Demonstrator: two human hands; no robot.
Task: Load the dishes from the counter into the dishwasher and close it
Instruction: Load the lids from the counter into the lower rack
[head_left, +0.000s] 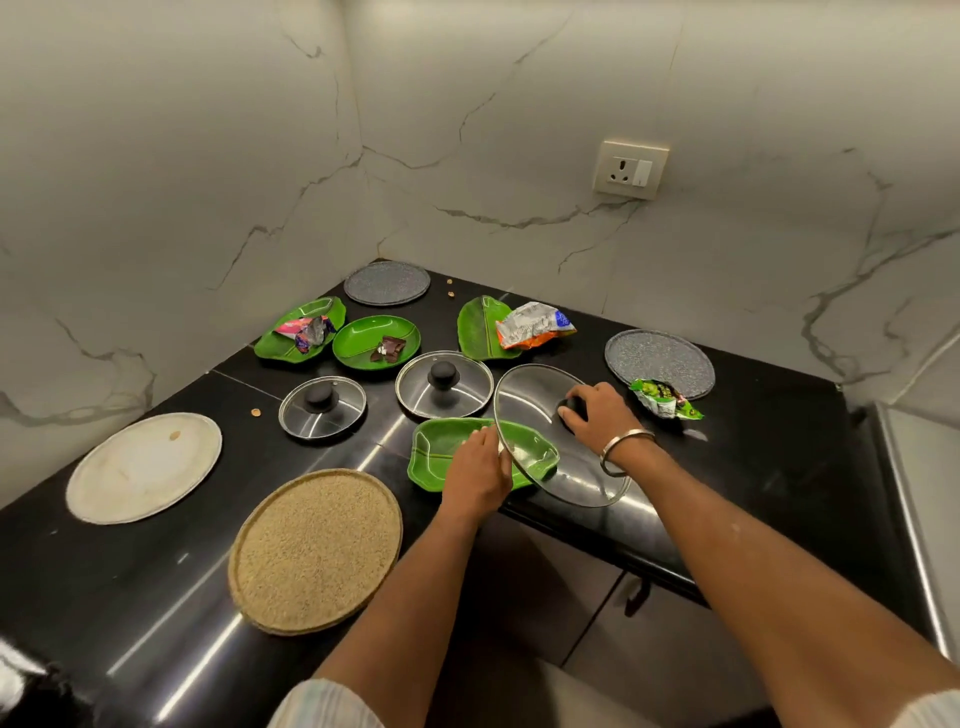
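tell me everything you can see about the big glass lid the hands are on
The big glass lid is round and clear with a thin metal rim and a dark knob. It is tilted, near edge low, overlapping the green leaf-shaped plate at the counter's front edge. The right hand grips the knob; the left hand touches its left rim.

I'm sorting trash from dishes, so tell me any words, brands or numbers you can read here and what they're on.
No text can be read for certain.
Silver and orange packet: print too blurred to read.
Green packet: print too blurred to read.
Pink and purple wrapper: crumpled, no legible text.
Brown wrapper: no text visible.
Wall socket: no marking legible.
Lids and plates: no labels visible.
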